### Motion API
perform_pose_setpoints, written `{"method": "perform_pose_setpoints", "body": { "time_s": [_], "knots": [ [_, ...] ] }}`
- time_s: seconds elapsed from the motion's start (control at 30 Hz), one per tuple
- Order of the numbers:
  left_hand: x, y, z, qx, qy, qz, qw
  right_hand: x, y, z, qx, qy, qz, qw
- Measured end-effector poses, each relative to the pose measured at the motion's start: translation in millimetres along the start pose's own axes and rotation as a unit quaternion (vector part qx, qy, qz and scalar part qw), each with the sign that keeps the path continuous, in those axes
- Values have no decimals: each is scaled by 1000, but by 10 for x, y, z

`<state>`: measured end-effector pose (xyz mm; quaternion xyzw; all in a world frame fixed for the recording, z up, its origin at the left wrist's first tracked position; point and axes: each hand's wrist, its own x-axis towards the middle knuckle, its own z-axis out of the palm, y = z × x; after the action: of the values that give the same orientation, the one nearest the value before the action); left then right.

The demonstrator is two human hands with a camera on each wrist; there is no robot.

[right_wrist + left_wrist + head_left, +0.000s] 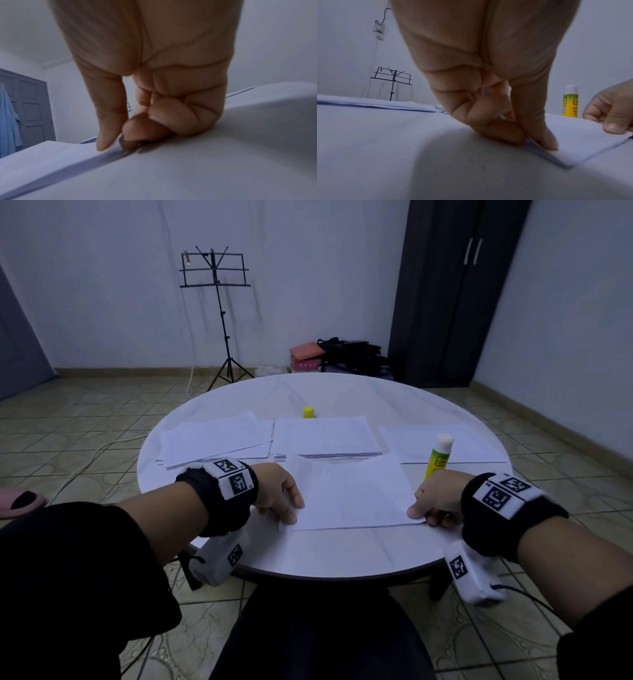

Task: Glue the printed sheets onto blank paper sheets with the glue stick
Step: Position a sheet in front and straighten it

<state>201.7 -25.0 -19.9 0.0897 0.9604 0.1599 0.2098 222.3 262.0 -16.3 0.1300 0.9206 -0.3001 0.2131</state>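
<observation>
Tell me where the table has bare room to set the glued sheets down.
Bare table lies beyond the yellow cap, and along the near rim below the held sheets. The middle band is crowded: three paper piles and the glue stick.

Matt white paper sheets [349, 491] on a smooth marble-look tabletop [325, 392]; glossy plastic glue stick [438, 458].

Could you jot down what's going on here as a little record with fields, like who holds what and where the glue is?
Left hand: pinches near left corner of front sheet
Right hand: pinches its near right corner
Glue stick: upright, uncapped, beside right hand
Yellow cap: behind middle stack
Table: round, white
</observation>
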Motion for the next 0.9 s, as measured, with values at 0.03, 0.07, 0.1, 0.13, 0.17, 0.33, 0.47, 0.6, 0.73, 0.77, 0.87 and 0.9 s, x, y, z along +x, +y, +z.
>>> {"method": "perform_pose_setpoints", "body": {
  "time_s": [0.03,0.07,0.1,0.13,0.17,0.33,0.47,0.6,0.73,0.77,0.87,0.9],
  "knots": [
    [2,2,0,0,0,-1,1000,10,5,3,4,-1,-1,1000],
    [2,3,1,1,0,-1,1000,15,4,4,5,-1,-1,1000],
    [3,5,0,1,1,-2,1000,19,2,7,4,-1,-1,1000],
    [2,6,0,1,1,-2,1000,22,-2,9,4,0,0,1000],
    [5,7,1,3,1,-1,1000,19,-7,13,3,1,2,1000],
    [14,7,1,10,-1,-1,1000,36,-14,40,-10,10,-4,1000],
    [25,3,0,7,-1,-1,1000,-5,-64,69,-42,23,-12,999],
    [63,-12,0,18,-5,0,1000,-75,-134,105,-119,31,-25,992],
    [120,-39,4,26,-16,-9,999,-115,-123,86,-95,59,-28,993],
    [127,-41,3,32,-19,-10,999,-118,-109,77,-93,59,-36,993],
    [139,-61,-10,60,-33,-14,998,-106,-62,57,-104,47,-47,992],
    [125,-46,-16,74,-41,-18,996,-108,-53,49,-108,43,-50,992]
  ]
}}
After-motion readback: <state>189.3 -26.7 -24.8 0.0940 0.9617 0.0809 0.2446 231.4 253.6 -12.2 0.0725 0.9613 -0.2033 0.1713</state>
